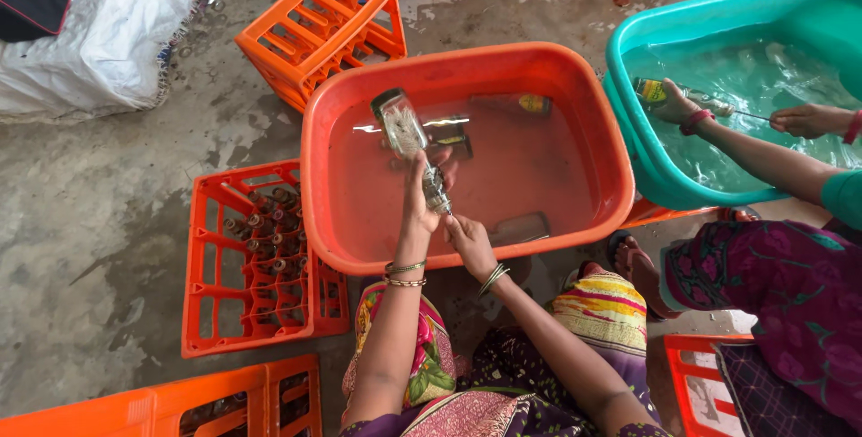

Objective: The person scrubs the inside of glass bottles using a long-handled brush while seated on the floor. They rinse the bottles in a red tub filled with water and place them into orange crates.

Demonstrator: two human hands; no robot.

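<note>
Orange plastic dominates: a wide orange basin (467, 69) of murky water sits on the concrete floor (90, 221), ringed by orange crates. The crate beside it (202, 257) already carries a cluster of bottles standing neck-up, with many slots bare, so the washing looks partly done; more bottles (530, 105) lie under the water. A co-worker's hands work in the teal basin (628, 87) to the right. Above the orange basin the left hand (420, 203) holds a clear glass bottle (406, 136) tilted base-up, fingers wrapped round its neck. The right hand (467, 241) is closed near the bottle's mouth; what it grips, if anything, is too small to tell. The submerged shapes are blurred.
</note>
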